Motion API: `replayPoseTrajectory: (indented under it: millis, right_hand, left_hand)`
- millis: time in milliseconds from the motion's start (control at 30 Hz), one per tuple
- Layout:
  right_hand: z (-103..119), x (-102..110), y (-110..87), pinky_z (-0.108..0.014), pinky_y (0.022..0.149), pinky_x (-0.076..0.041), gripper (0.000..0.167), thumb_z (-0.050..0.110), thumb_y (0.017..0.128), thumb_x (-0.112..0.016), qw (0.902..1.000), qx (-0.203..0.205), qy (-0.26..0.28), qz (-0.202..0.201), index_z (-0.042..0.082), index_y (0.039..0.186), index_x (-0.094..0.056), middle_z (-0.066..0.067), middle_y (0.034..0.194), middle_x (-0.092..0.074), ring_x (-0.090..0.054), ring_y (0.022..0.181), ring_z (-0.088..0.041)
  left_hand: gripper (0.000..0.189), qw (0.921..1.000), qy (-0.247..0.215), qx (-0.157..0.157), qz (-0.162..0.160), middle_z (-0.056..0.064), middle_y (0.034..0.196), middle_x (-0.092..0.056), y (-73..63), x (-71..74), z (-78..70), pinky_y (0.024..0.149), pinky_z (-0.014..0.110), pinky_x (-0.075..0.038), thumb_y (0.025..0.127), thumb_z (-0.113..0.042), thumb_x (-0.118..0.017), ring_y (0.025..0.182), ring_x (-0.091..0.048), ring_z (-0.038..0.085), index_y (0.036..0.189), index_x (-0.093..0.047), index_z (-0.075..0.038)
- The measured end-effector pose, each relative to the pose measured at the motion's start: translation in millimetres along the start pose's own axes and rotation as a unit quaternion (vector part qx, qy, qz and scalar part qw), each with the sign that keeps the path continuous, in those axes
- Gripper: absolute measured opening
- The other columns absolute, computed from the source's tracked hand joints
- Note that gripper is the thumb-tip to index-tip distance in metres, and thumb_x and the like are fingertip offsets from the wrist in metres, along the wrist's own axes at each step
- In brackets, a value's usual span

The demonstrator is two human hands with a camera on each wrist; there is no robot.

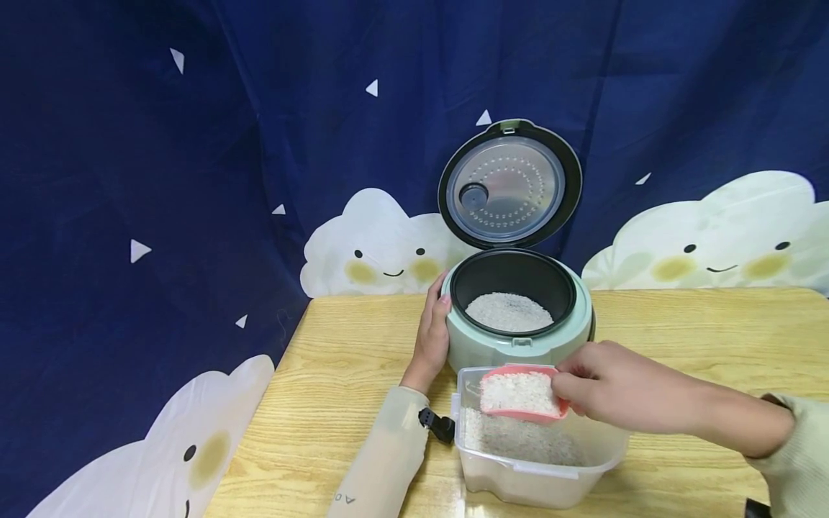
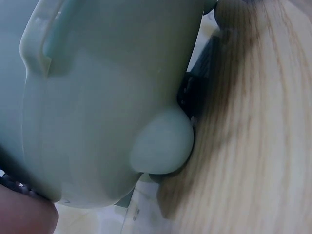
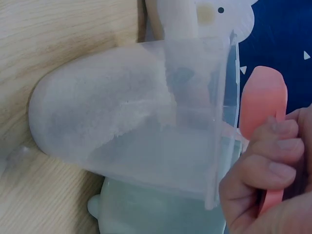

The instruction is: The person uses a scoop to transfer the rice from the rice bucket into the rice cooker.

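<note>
My right hand (image 1: 612,385) grips the handle of a pink scoop (image 3: 264,95) heaped with white rice (image 1: 518,392). The scoop hangs over the near side of a clear plastic bin (image 1: 537,482) that has more rice at its bottom. Against the left side of a pale green rice cooker (image 1: 518,349), my left hand (image 1: 432,338) rests, its thumb near the rim. Inside the cooker's black inner pot (image 1: 512,262) lies a layer of rice. The left wrist view shows mostly the cooker's outer wall (image 2: 107,107).
Up behind the pot stands the cooker's lid (image 1: 508,191), raised. The bin is directly in front of the cooker on a wooden table (image 1: 363,345). A dark blue curtain (image 1: 363,137) with white clouds hangs behind the table's far edge.
</note>
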State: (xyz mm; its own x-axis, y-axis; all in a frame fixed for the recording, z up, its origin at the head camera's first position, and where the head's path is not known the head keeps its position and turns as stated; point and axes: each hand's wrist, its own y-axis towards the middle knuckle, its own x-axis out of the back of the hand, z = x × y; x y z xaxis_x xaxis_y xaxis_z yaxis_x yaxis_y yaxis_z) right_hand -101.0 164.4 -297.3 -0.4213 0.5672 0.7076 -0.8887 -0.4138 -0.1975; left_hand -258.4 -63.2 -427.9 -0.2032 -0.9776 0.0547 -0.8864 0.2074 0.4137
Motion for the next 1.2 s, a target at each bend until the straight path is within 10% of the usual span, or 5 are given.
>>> replayPoseTrajectory:
  millis: [1200]
  right_hand:
    - [-27.9,80.2,37.9,-0.024,0.045,-0.03,0.038,0.029,0.103,-0.041,0.9887,-0.122,-0.01,-0.087,0.005,0.088,-0.066,0.005,0.062,-0.046,-0.037,0.051,-0.01]
  left_hand:
    - [0.057,1.0,-0.008,-0.004,0.004,0.004,0.168,-0.037,-0.3,0.3,-0.3,0.131,0.046,-0.026,0.107,-0.029,-0.028,0.156,-0.036,0.023,0.162,-0.03,-0.014]
